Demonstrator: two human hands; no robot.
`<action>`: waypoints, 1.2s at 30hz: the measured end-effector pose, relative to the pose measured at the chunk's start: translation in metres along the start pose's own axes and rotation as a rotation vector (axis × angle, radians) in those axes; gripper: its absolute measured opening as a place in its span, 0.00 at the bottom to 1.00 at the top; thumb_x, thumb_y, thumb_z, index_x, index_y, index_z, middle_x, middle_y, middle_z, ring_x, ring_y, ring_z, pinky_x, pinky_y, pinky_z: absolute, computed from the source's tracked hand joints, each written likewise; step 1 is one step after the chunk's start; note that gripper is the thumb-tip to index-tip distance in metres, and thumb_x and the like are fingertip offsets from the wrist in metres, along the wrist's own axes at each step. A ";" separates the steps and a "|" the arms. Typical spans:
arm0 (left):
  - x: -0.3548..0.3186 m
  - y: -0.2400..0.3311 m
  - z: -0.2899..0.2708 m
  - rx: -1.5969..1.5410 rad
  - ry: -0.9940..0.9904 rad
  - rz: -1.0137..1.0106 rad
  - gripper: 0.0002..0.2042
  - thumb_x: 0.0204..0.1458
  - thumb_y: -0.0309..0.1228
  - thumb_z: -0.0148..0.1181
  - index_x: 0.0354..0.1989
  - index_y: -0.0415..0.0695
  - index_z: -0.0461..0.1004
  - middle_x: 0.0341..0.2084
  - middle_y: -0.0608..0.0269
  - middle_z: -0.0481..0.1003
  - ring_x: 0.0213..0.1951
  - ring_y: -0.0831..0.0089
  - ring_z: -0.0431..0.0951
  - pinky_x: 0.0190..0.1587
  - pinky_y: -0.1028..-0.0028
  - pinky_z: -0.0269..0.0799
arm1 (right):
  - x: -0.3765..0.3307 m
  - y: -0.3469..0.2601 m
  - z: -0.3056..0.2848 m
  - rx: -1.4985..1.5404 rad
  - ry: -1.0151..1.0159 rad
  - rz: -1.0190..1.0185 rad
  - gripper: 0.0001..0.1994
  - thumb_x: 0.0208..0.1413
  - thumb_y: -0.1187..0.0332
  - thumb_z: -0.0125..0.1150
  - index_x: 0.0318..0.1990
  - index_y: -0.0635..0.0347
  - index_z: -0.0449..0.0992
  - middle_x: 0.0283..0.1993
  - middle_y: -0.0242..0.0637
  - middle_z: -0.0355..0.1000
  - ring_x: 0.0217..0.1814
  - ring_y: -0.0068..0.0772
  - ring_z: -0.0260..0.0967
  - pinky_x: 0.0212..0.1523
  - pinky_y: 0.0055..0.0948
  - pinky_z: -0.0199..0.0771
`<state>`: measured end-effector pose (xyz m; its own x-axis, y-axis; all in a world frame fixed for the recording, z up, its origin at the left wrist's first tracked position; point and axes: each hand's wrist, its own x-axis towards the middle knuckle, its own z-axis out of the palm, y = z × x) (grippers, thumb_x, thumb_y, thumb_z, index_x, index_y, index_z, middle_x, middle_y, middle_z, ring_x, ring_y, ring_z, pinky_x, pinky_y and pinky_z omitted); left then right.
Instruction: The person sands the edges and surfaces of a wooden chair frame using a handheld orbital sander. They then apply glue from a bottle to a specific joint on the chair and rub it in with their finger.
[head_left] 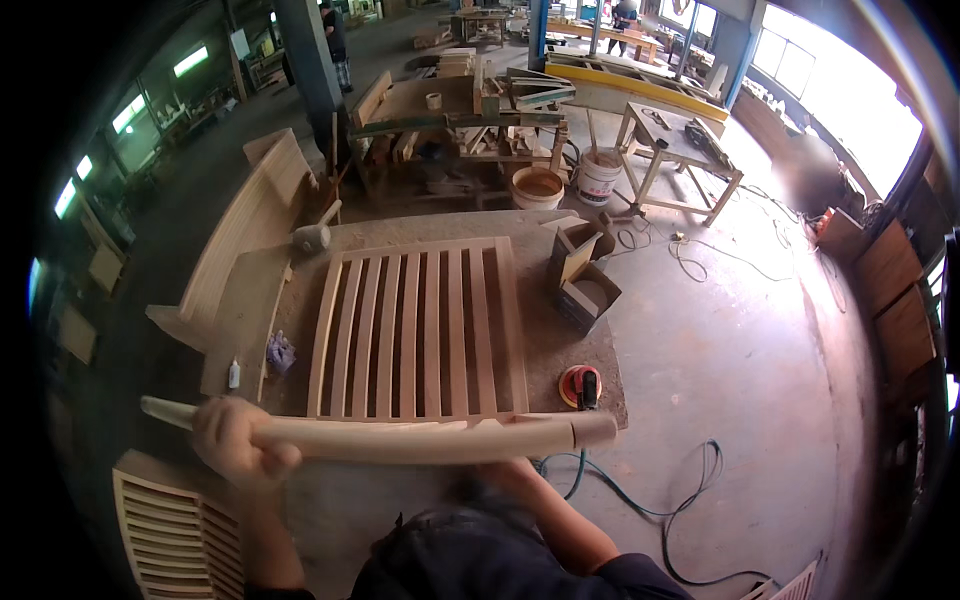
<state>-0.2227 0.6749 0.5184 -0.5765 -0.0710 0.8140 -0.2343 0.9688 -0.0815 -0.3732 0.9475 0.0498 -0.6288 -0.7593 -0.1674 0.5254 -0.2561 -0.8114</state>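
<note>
A long, pale, rounded wooden post [420, 440] lies crosswise before me, thinner at its left end. My left hand [240, 440] is closed around it near that thin end, slightly blurred by motion. My right hand [508, 473] is under the post, right of the middle; its fingers are hidden by the wood. Just beyond the post, a slatted wooden panel [433, 330] lies flat on a dusty worktop [565, 365]. A red and black sander [580, 387] rests near the post's thick right end.
Left of the panel are a mallet [312, 238], crumpled purple material [280, 350] and a small white bottle [234, 373]. A curved wooden part [245, 225] stands behind them. An opened box [585, 290] sits at right. A green hose [640, 508] trails across the floor; buckets [537, 188] stand beyond.
</note>
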 end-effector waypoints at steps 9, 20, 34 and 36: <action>-0.087 -0.031 -0.010 0.020 0.457 -0.433 0.42 0.71 0.66 0.29 0.65 0.34 0.67 0.60 0.47 0.71 0.62 0.57 0.73 0.66 0.55 0.72 | -0.099 -0.161 -0.022 -0.788 0.477 0.027 0.23 0.62 0.64 0.70 0.62 0.63 0.74 0.54 0.38 0.77 0.59 0.33 0.74 0.58 0.34 0.75; -0.343 -0.202 0.105 -0.241 -0.097 -0.532 0.30 0.70 0.52 0.53 0.70 0.41 0.64 0.63 0.48 0.69 0.68 0.57 0.67 0.73 0.55 0.63 | -0.043 -0.182 0.055 -0.338 0.346 -0.424 0.21 0.65 0.62 0.69 0.61 0.60 0.77 0.53 0.39 0.79 0.54 0.34 0.75 0.53 0.37 0.78; -0.095 -0.175 0.015 -1.091 0.058 -0.561 0.16 0.67 0.44 0.54 0.44 0.41 0.71 0.39 0.60 0.73 0.44 0.69 0.79 0.48 0.74 0.77 | -0.047 -0.122 0.066 -0.282 0.445 0.031 0.20 0.67 0.62 0.67 0.62 0.60 0.78 0.54 0.40 0.79 0.53 0.36 0.76 0.55 0.35 0.77; -0.046 -0.175 -0.008 -0.978 -0.061 -0.389 0.16 0.67 0.41 0.55 0.47 0.39 0.72 0.41 0.57 0.75 0.47 0.67 0.83 0.50 0.70 0.81 | -0.037 -0.105 0.066 -0.308 0.359 0.145 0.19 0.68 0.62 0.66 0.62 0.60 0.78 0.55 0.41 0.79 0.53 0.36 0.76 0.55 0.35 0.77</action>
<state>-0.1491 0.5101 0.5000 -0.6420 -0.4037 0.6519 0.3063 0.6444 0.7006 -0.3669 0.9629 0.1780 -0.7483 -0.5060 -0.4290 0.4622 0.0662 -0.8843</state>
